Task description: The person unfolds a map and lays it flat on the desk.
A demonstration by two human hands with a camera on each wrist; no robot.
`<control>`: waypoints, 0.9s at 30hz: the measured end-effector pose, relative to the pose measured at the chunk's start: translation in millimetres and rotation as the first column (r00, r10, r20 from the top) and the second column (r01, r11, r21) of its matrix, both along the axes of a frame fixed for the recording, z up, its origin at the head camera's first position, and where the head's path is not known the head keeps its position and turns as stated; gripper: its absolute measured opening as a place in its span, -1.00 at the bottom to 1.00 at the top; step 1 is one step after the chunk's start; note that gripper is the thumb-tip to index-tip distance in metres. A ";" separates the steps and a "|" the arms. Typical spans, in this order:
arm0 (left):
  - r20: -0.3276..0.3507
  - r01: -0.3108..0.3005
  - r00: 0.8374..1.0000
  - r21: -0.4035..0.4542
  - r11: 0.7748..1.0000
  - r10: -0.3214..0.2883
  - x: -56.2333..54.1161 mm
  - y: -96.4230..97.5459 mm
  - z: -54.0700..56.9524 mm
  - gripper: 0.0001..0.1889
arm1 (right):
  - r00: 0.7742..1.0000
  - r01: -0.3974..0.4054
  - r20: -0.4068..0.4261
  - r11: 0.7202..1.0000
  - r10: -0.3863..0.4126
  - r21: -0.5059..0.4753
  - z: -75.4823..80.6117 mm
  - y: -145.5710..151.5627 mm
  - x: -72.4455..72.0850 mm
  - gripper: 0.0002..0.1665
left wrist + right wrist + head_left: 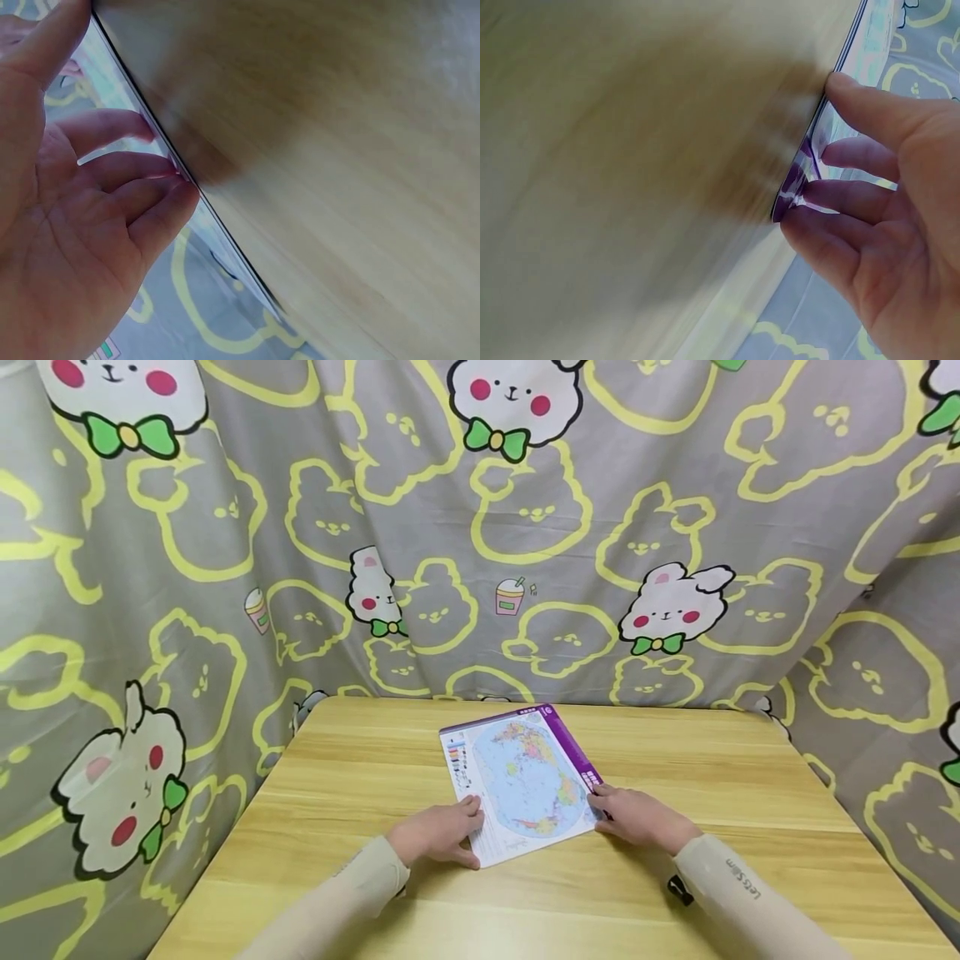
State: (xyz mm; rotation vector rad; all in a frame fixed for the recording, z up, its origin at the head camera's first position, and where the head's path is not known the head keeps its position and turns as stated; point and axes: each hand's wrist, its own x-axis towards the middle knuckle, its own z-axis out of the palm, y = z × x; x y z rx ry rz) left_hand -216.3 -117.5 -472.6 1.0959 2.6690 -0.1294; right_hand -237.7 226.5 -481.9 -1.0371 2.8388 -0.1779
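Observation:
A flat world map with a purple band along two of its edges lies tilted at an angle on the wooden table. My left hand holds its near left corner, with the thumb at the corner and the fingers along the left edge. At the near right corner, my right hand grips the purple-banded side. In the left wrist view, bent fingertips meet the map's thin edge. The right wrist view shows the thumb and fingertips against the edge, close to the purple band.
The light wooden table extends around the map on all sides. A grey curtain printed with rabbits and yellow outlines hangs behind the table and at both sides. Something small and black shows under the right wrist.

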 end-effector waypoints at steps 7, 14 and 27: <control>-0.041 0.036 0.998 0.001 0.999 -0.036 2.6 3.8 0.0 -0.25 | 1.000 0.003 0.010 1.000 -0.003 -0.017 -0.7 4.8 -1.8 -0.49; -0.070 0.059 0.996 -0.020 0.998 -0.060 3.9 7.2 -3.1 -0.33 | 1.000 0.018 0.022 0.999 -0.018 -0.026 -3.1 9.0 -5.0 -0.48; -0.062 0.081 0.995 -0.043 0.996 -0.083 7.1 13.4 -1.4 -0.41 | 0.999 0.032 0.001 0.999 -0.032 -0.033 -4.5 15.3 -12.9 -0.48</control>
